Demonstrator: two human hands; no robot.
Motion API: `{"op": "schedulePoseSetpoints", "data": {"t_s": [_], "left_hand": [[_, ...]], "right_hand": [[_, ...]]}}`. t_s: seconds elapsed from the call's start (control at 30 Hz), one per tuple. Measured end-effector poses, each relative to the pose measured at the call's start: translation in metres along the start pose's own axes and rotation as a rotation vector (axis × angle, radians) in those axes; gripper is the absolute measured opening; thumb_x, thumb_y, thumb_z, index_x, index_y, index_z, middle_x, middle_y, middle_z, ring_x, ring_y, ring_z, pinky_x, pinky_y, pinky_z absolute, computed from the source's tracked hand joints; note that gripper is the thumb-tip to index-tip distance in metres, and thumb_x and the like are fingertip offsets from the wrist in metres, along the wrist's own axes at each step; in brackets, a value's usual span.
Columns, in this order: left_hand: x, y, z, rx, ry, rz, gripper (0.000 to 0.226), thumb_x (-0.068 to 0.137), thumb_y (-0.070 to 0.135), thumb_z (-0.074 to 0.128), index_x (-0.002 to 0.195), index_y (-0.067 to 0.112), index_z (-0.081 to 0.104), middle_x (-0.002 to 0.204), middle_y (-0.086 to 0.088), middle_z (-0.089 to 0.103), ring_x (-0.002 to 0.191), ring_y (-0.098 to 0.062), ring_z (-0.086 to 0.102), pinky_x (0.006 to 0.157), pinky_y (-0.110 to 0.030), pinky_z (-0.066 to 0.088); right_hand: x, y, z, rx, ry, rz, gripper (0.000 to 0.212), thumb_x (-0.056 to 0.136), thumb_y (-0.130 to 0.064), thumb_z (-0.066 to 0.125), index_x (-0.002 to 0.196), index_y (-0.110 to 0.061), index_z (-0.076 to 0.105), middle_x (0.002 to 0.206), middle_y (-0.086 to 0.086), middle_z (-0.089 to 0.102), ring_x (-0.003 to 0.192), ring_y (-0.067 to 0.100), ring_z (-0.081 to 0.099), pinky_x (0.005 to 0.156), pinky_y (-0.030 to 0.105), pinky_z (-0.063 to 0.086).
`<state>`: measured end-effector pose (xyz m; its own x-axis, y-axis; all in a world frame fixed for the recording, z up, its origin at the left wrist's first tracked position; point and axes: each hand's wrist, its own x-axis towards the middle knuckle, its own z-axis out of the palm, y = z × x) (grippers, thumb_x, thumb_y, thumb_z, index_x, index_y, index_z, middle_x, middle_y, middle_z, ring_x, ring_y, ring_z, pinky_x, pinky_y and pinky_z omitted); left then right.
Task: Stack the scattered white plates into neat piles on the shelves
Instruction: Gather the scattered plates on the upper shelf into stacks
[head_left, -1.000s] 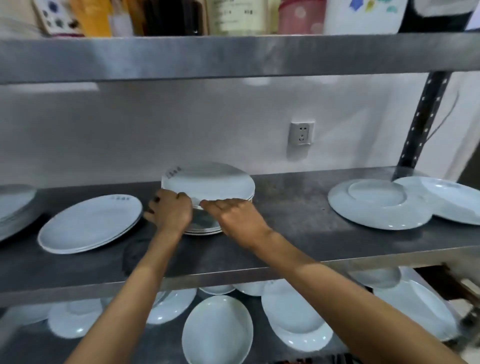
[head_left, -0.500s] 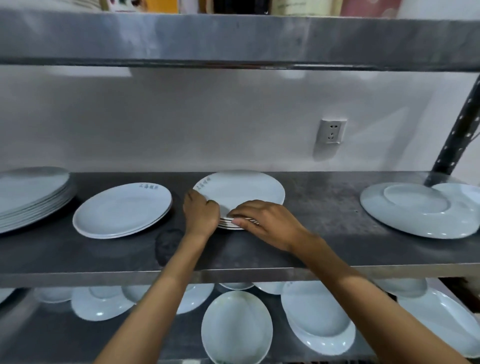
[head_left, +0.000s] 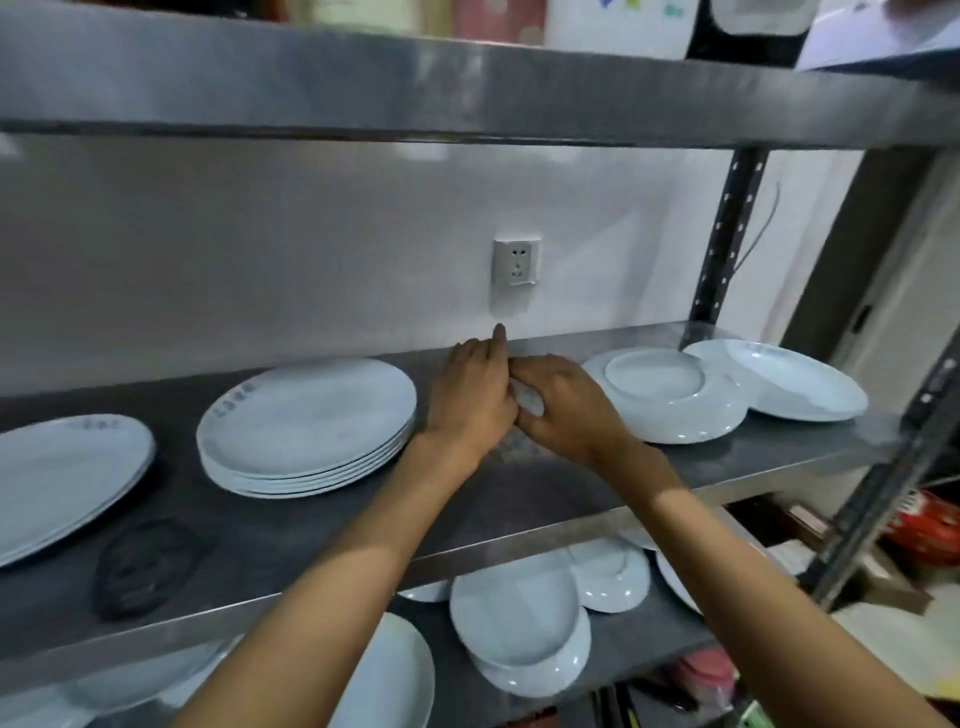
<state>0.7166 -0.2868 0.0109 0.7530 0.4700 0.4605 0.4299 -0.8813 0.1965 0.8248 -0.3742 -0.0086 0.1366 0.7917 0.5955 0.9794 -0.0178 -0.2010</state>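
On the grey middle shelf (head_left: 519, 499) lies a neat stack of several white plates (head_left: 306, 431). Both hands meet just right of it. My left hand (head_left: 470, 400) has its fingers stretched forward, one pointing at the wall. My right hand (head_left: 566, 415) curls around a small white piece (head_left: 529, 401) held between the two hands; what it is cannot be told. An upside-down white plate (head_left: 670, 400) lies right of the hands, overlapping another plate (head_left: 795, 379). A flatter pile (head_left: 62, 467) lies at the far left.
A dark round pad (head_left: 145, 566) sits near the shelf's front edge. Several white plates (head_left: 519, 623) lie scattered on the lower shelf. A wall socket (head_left: 516, 262) is behind the hands. A perforated post (head_left: 727, 234) stands at the right, under the upper shelf (head_left: 467, 98).
Both hands have let go of the plate stack and moved right to the bare stretch of shelf. The stack now lies level. The view has swung to the right.
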Motion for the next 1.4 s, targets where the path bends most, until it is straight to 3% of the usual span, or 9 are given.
{"op": "schedulePoseSetpoints", "data": {"t_s": [0.2, 0.33, 0.43, 0.6, 0.83, 0.97, 1.17, 1.23, 1.4], "left_hand": [[0.035, 0.095, 0.060, -0.130, -0.270, 0.313, 0.091, 0.086, 0.031, 0.061, 0.153, 0.008, 0.003, 0.156, -0.012, 0.023, 0.144, -0.025, 0.021, 0.119, -0.034, 0.016], [0.038, 0.123, 0.088, -0.100, -0.355, 0.359, 0.102, 0.080, 0.047, 0.063, 0.154, 0.015, -0.001, 0.159, -0.007, 0.018, 0.146, -0.021, 0.019, 0.118, -0.033, 0.013], [0.036, 0.130, 0.095, -0.038, -0.271, 0.376, 0.094, 0.080, 0.045, 0.060, 0.154, 0.019, 0.008, 0.155, -0.004, 0.030, 0.141, -0.020, 0.028, 0.114, -0.033, 0.024], [0.037, 0.131, 0.097, 0.014, -0.183, 0.394, 0.087, 0.083, 0.026, 0.057, 0.154, 0.017, 0.008, 0.154, -0.002, 0.030, 0.139, -0.019, 0.029, 0.112, -0.034, 0.025], [0.035, 0.115, 0.072, 0.051, 0.247, 0.388, 0.063, 0.078, -0.002, 0.039, 0.140, 0.006, 0.045, 0.131, -0.011, 0.058, 0.117, -0.028, 0.058, 0.102, -0.042, 0.044], [0.007, 0.071, 0.004, -0.013, 0.580, 0.448, 0.046, 0.082, -0.009, 0.061, 0.125, 0.007, 0.062, 0.127, -0.008, 0.063, 0.117, -0.021, 0.059, 0.106, -0.034, 0.042], [-0.067, -0.009, -0.092, -0.230, 0.837, -0.002, 0.021, 0.096, 0.007, 0.053, 0.113, 0.009, 0.066, 0.101, 0.007, 0.068, 0.085, 0.007, 0.057, 0.079, -0.008, 0.042], [-0.079, -0.041, -0.106, -0.380, 0.872, -0.226, 0.015, 0.095, 0.017, 0.058, 0.103, 0.008, 0.065, 0.087, 0.003, 0.067, 0.073, 0.002, 0.056, 0.069, -0.017, 0.045], [-0.080, -0.116, -0.100, -0.721, 0.704, -0.702, 0.030, 0.090, 0.009, 0.060, 0.119, 0.005, 0.059, 0.112, -0.013, 0.068, 0.092, -0.023, 0.065, 0.073, -0.030, 0.054]], "right_hand": [[-0.076, 0.098, -0.071, -0.289, -0.143, 0.245, 0.069, 0.075, -0.030, 0.070, 0.140, -0.028, 0.047, 0.151, -0.002, 0.040, 0.142, 0.020, 0.031, 0.119, 0.050, 0.016], [-0.111, 0.126, -0.092, -0.379, -0.406, 0.366, 0.080, 0.087, -0.038, 0.060, 0.153, -0.033, 0.014, 0.163, -0.003, 0.004, 0.150, 0.018, -0.008, 0.116, 0.058, -0.010], [-0.117, 0.137, -0.096, -0.471, -0.444, 0.367, 0.080, 0.088, -0.013, 0.054, 0.154, -0.025, 0.011, 0.162, 0.000, 0.007, 0.150, 0.019, -0.003, 0.117, 0.058, -0.006], [-0.117, 0.151, -0.082, -0.628, -0.013, 0.070, 0.053, 0.078, 0.000, 0.061, 0.130, -0.006, 0.056, 0.125, 0.013, 0.060, 0.116, 0.033, 0.058, 0.102, 0.048, 0.043], [-0.084, 0.144, -0.088, -0.509, 0.318, -0.150, 0.040, 0.086, 0.003, 0.063, 0.125, -0.005, 0.062, 0.120, 0.014, 0.066, 0.111, 0.033, 0.061, 0.099, 0.041, 0.046], [-0.043, 0.090, -0.090, -0.310, 0.627, -0.261, 0.022, 0.095, 0.001, 0.054, 0.112, -0.001, 0.068, 0.113, 0.014, 0.069, 0.105, 0.029, 0.064, 0.095, 0.038, 0.050], [0.036, -0.024, -0.064, 0.246, 0.770, 0.000, 0.023, 0.098, -0.018, 0.053, 0.120, -0.011, 0.059, 0.117, 0.001, 0.064, 0.107, 0.012, 0.055, 0.091, 0.019, 0.042], [0.059, -0.043, -0.041, 0.467, 0.649, 0.117, 0.023, 0.099, -0.018, 0.050, 0.120, -0.014, 0.056, 0.111, -0.003, 0.063, 0.099, 0.010, 0.059, 0.085, 0.023, 0.049], [0.093, -0.071, 0.022, 0.656, 0.178, 0.448, 0.033, 0.091, -0.008, 0.053, 0.122, -0.013, 0.063, 0.113, 0.007, 0.070, 0.105, 0.023, 0.065, 0.087, 0.024, 0.046]]}}
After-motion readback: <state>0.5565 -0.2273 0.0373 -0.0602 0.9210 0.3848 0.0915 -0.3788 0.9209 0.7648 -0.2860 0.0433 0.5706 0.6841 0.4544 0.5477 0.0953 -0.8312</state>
